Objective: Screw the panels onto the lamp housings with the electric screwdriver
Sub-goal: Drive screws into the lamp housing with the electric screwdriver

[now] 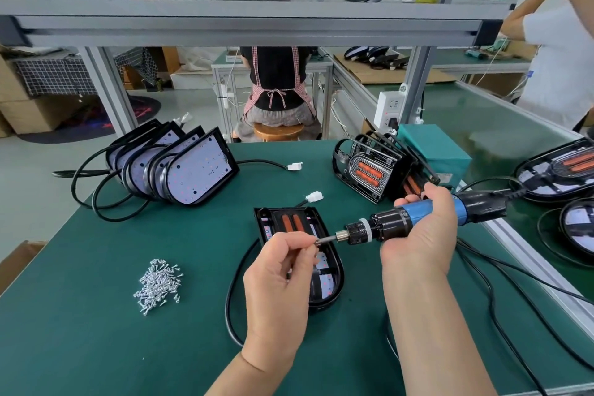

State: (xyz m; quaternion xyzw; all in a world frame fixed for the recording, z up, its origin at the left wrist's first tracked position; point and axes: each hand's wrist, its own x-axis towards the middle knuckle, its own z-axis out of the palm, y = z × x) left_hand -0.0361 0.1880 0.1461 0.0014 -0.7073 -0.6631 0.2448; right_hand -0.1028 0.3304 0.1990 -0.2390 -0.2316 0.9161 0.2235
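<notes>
The lamp housing (334, 280) lay flat near the middle of the green mat (96, 331), directly under both hands. A black panel (276, 219) with 2 orange strips sat on its far half. The near half showed white board with small red dots, partly hidden by the left hand (279, 270). Whether any screw was already driven into it could not be told.

The left hand pinched a small screw (316, 240) in its fingertips at the bit of the electric screwdriver (395, 225). The right hand (421, 228) was wrapped around the tool's blue barrel, holding it level above the housing. This unit seemed to be at the screw-loading stage.

At back left, leaning housings with bare boards (193, 170) looked yet to be done. At back right, panelled housings (369, 167) appeared finished. A pile of screws (159, 283) lay to the left on the mat.
</notes>
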